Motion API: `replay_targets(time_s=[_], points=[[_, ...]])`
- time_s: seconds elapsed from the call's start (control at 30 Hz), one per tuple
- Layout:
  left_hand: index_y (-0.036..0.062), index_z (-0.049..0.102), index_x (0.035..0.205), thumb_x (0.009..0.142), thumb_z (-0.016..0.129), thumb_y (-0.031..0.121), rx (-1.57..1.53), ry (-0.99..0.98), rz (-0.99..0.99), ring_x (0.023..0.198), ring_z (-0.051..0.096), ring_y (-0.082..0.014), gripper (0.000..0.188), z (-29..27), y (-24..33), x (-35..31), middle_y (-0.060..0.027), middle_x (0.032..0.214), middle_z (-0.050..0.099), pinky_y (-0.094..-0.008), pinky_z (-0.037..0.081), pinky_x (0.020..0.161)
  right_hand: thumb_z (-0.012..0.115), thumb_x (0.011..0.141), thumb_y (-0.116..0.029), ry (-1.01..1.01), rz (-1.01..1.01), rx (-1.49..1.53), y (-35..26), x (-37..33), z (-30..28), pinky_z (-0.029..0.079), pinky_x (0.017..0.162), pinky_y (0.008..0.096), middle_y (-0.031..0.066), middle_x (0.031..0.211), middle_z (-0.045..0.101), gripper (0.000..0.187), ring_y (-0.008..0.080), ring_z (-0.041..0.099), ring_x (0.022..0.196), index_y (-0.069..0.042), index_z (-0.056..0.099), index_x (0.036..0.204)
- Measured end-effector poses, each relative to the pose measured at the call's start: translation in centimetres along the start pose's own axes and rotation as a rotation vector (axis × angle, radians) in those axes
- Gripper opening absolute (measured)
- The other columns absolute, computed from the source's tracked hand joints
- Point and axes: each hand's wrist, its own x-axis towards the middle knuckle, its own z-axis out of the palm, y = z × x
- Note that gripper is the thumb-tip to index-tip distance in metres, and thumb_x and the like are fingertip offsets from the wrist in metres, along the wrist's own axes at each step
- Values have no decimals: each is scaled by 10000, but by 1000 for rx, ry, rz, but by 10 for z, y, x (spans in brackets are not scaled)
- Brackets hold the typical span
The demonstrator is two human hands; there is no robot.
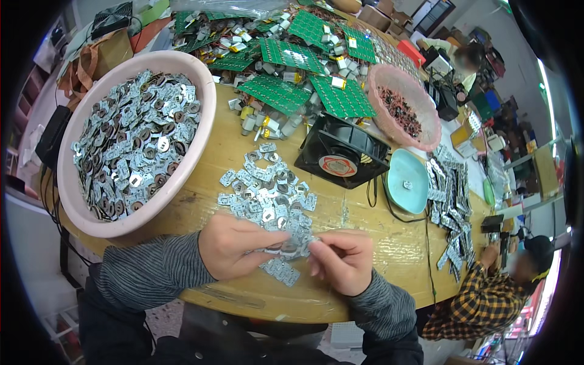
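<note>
Surface (392, 246): pile (267, 176) beyond L grip (228, 248), narrow, hold unclear; R grip (348, 263) seemingly pinches pc (313, 239). Prob. picking step; next needs fine touch.

At lower centre we cannot tell what, if anything, the left hand (234, 246) holds, its own fingers being in the way; the pale bit (314, 239) pinched by the right hand (345, 261) is too small for us to identify. Both hands hide part of the heap of metal plates (267, 198) from us. At the top edge, the clear plastic sheet (231, 5) is cut off. Green circuit boards (292, 55) cover some battery cells (we see only their ends), and the heads of two people (480, 304) on the right are blurred.
</note>
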Motion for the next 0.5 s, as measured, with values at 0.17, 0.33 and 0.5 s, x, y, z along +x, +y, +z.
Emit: replay_targets(time_s=[0.17, 0.33, 0.5], points=[[31, 715, 1170, 716, 762, 6, 85, -44, -4, 662, 720, -249, 457, -2, 2, -2, -113, 829, 736, -337, 579, 579, 617, 928, 25, 25, -41, -13, -4, 2, 3, 425, 465, 234, 75, 669, 661, 117, 103, 588, 511, 85, 713, 900], [43, 702, 1193, 731, 765, 26, 147, -78, -10, 657, 712, -240, 466, -2, -1, -4, -81, 798, 717, -329, 570, 569, 629, 910, 38, 2, -119, -125, -2, 3, 2, 415, 462, 234, 81, 662, 651, 99, 108, 583, 502, 84, 708, 872], [54, 694, 1123, 744, 766, 128, 201, -22, 108, 546, 653, -225, 393, 0, -6, -5, -41, 674, 642, -349, 504, 455, 637, 906, 35, -12, -83, -149, -3, 4, 2, 414, 460, 236, 77, 654, 646, 102, 105, 585, 501, 80, 705, 845]])
